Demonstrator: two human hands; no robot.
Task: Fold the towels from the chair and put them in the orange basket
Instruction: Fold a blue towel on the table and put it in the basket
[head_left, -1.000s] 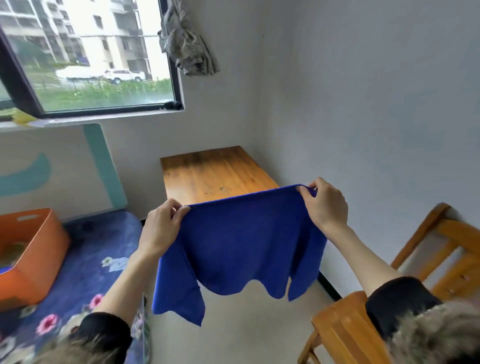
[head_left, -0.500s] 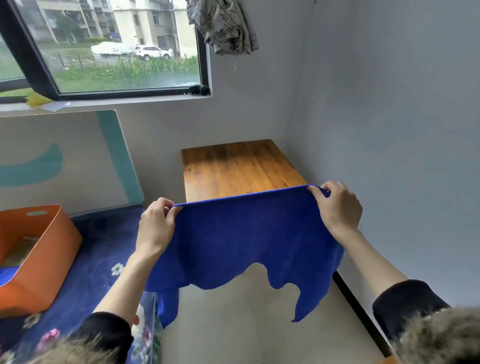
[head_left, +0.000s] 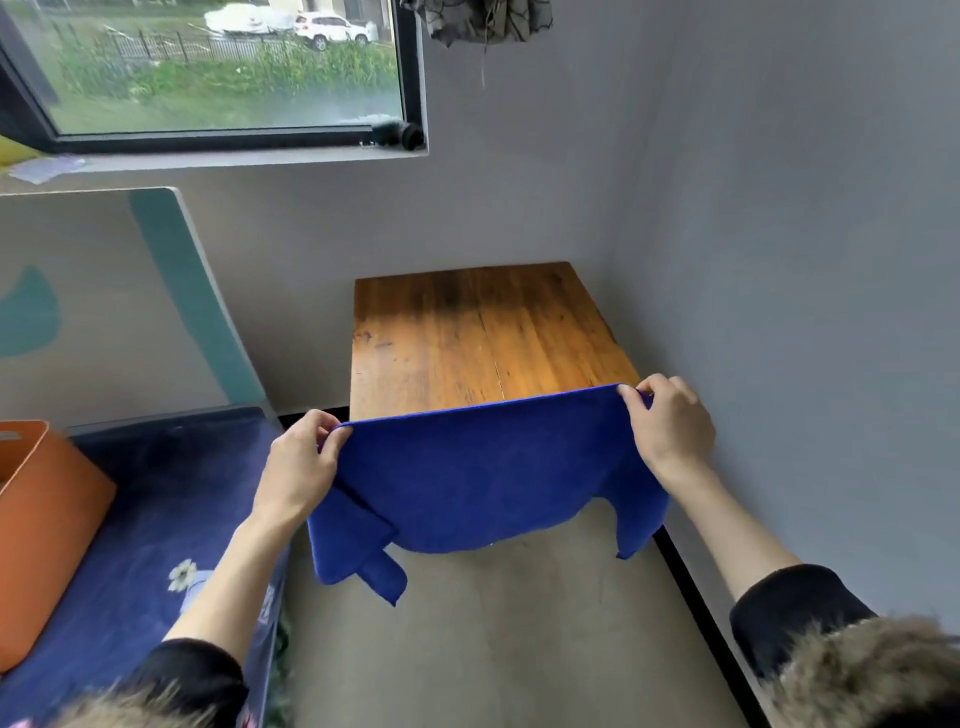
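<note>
Grey plaster walls (head_left: 779, 208) meet in a corner at the upper right of the frame, and one black-framed window (head_left: 218, 73) fills the upper left, with one bunched grey patterned cloth (head_left: 483, 21) hanging at the top edge beside it. A pale concrete floor (head_left: 493, 623) runs along the bottom centre. One bed with a dark blue flowered cover (head_left: 156, 519) takes the lower left, backed by one beige headboard with teal shapes (head_left: 104, 301). One rectangular brown wooden table (head_left: 483, 338) stands in the corner at the centre of the frame. One bright blue fleecy towel (head_left: 478, 478) hangs in the air in the middle of the frame, in front of the table's near edge; its long axis runs left to right, rising slightly toward the right, its top edge is stretched taut and its loose lower edge droops unevenly, with a flap doubled over at lower left. One orange soft-sided basket (head_left: 47, 525) sits on the bed at the left edge, well apart from the towel; only part of it shows. Two bare hands hold the towel: the left hand (head_left: 298, 467) pinches its upper left corner with curled fingers and thumb, and the right hand (head_left: 670, 421) pinches its upper right corner likewise. Two dark sleeves with fur cuffs show at the bottom corners.
</note>
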